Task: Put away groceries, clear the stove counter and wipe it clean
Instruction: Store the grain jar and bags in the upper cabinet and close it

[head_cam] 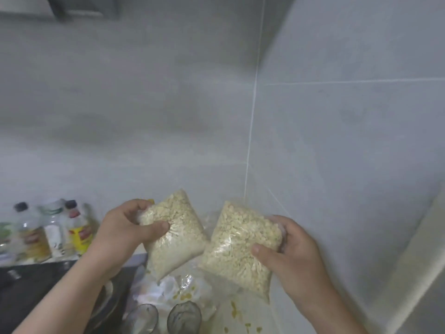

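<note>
I hold two clear plastic bags of pale grain above the counter corner. My left hand (125, 227) grips the left bag (175, 237) by its upper left edge, thumb across the front. My right hand (292, 249) grips the right bag (240, 247) by its right side, thumb pressed into the front. The two bags nearly touch at their inner corners. Below them the counter (243, 317) shows yellow stains and crumpled clear plastic (178, 289).
Several bottles (50, 232) stand against the tiled wall at the left, behind the black stove (26, 292). A pan edge (106, 300) sits under my left forearm. Two glass lids or jars (166, 317) lie at the bottom. Tiled walls meet in a corner (250, 131).
</note>
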`<state>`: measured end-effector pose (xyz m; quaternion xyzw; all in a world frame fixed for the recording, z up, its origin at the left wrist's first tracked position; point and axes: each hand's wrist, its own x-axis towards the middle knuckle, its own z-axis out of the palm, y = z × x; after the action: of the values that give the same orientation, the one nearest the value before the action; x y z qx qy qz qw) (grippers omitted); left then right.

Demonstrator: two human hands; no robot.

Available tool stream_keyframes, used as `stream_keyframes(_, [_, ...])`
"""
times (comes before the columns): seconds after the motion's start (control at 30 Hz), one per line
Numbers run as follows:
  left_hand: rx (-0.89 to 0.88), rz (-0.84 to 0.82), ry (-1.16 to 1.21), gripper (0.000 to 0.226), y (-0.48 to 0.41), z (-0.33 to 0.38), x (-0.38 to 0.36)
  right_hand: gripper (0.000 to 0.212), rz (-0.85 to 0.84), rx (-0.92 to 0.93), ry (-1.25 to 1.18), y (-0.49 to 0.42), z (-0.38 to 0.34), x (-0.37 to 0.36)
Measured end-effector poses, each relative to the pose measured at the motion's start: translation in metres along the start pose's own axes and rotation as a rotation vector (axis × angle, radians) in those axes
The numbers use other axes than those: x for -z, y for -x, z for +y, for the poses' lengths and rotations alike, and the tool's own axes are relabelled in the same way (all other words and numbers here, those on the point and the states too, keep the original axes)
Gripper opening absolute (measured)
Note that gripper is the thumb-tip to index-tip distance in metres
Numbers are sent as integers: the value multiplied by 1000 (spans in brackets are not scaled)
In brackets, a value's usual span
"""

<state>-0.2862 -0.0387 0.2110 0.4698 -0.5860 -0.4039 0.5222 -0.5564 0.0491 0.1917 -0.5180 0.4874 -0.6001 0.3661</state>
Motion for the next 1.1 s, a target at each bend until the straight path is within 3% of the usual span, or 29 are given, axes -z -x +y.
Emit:
stream_keyframes(0.13, [-24,29,-40,53,13,44,24,42,-32,110,-89,-7,-41,-14])
stream_keyframes(0.2, [-60,68,-46,45,19,67,31,45,-31,170,-139,-11,-63,-18])
stream_keyframes(0.37, [-197,131,-70,39,28,132,43,89,-41,318,-168,-23,-127,-26])
stream_keyframes(0.43, [-257,144,-59,39,29,160,48,93,-75,367,-190,-27,-153,-28])
stream_keyframes(0.63, [-428,162,-49,49,20,241,69,82,-114,544,-220,-37,-230,-42])
stream_keyframes(0.83, [-565,166,-59,39,1,312,90,37,-59,665,-248,-63,-293,-53])
stream_keyframes(1.1, [-793,281,-119,36,-38,403,115,25,114,837,-201,-107,-382,-65])
